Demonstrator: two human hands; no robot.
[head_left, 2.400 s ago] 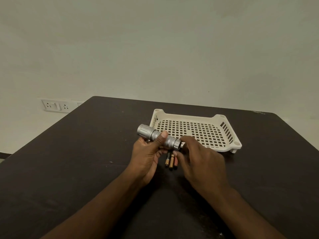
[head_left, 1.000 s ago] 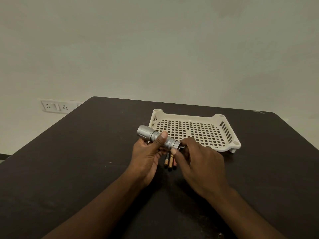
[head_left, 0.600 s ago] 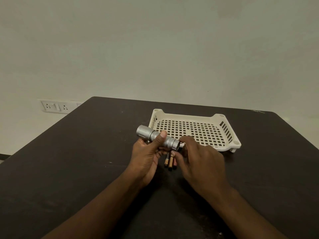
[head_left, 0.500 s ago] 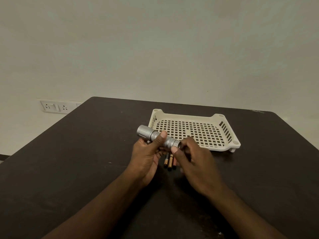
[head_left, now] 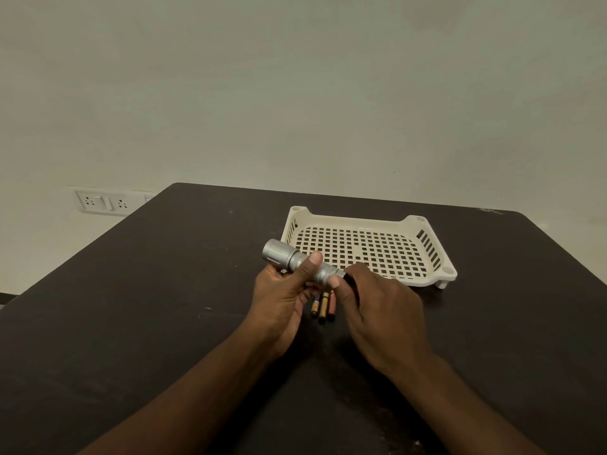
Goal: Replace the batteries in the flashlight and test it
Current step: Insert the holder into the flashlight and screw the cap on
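A silver flashlight (head_left: pixel 285 256) lies across my left hand (head_left: pixel 284 300), head pointing up-left, with my thumb pressed over its knurled body. My right hand (head_left: pixel 381 307) pinches the flashlight's tail end with thumb and fingertips; what sits under those fingertips is hidden. Three small batteries (head_left: pixel 323 305) lie side by side on the dark table (head_left: pixel 131 307) just below the flashlight, between my two hands.
A cream perforated plastic tray (head_left: pixel 437 257) stands on the table just behind my hands, with nothing visible in it. A white wall socket plate (head_left: pixel 101 202) is on the wall at left. The table's far edge runs behind the tray.
My right hand's fingers have shifted a little around the flashlight's tail end. The flashlight, my left hand and the batteries have stayed in place.
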